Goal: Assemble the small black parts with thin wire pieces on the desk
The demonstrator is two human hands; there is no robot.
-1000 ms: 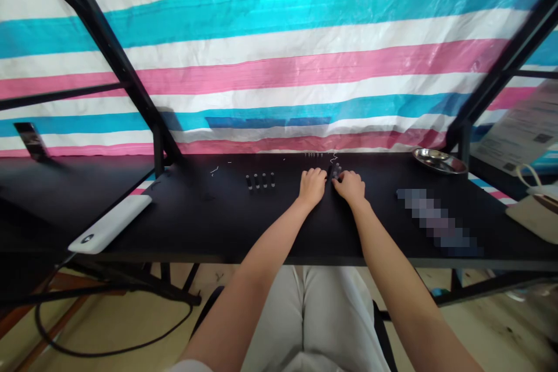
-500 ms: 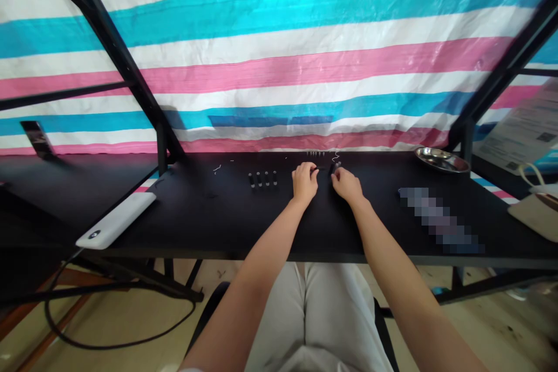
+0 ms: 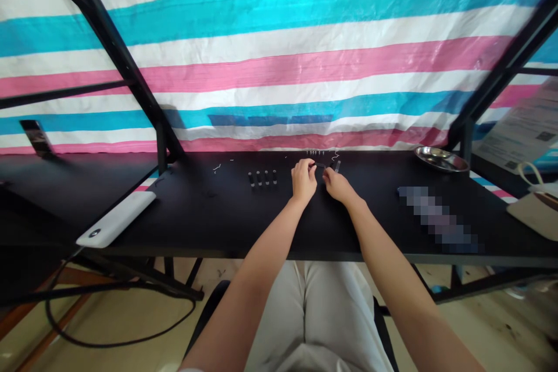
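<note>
Left hand (image 3: 304, 181) pinching slim dark piece (image 3: 319, 165), four stubby cylinders (image 3: 259, 178)

Four tubes (image 3: 267, 178) sit on the table (image 3: 204, 218), left of the left hand (image 3: 304, 182); a plate (image 3: 442, 160) lies far right.

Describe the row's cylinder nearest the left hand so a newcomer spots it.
On the black table, look just left of the left hand. Four small dark cylinders form a row there; the target cylinder ends it on the right, closest to that hand.
</note>
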